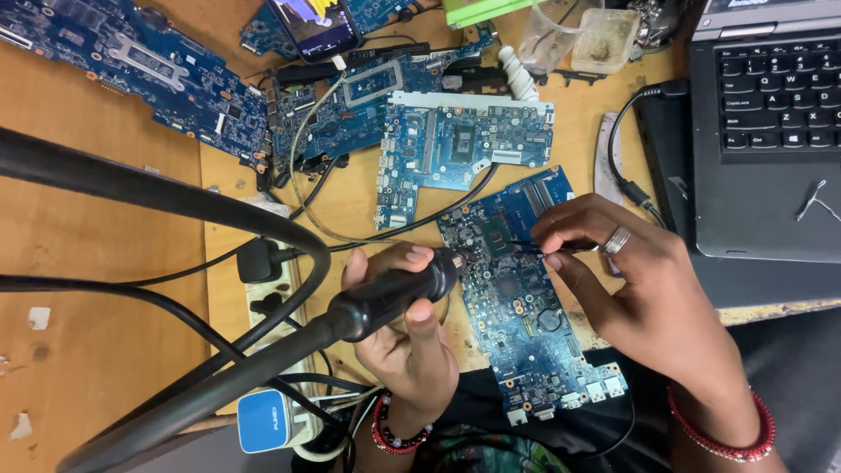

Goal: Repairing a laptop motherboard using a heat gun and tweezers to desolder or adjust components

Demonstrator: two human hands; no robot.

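Observation:
My left hand [405,337] grips the black handle of a hot-air tool [394,293], its thick hose running off to the lower left. The nozzle end points at a blue circuit board [526,324] lying at the table's front edge. My right hand [626,280], with a ring on one finger, pinches thin black tweezers [526,248] whose tips rest on the board beside a dark square chip [497,236].
Several other blue circuit boards [455,144] lie across the wooden table [96,298]. A black laptop [771,131] sits at right, a phone [315,26] at the top, plastic cups [578,39] near it. A white power strip [272,350] with plugs and cables lies at lower left.

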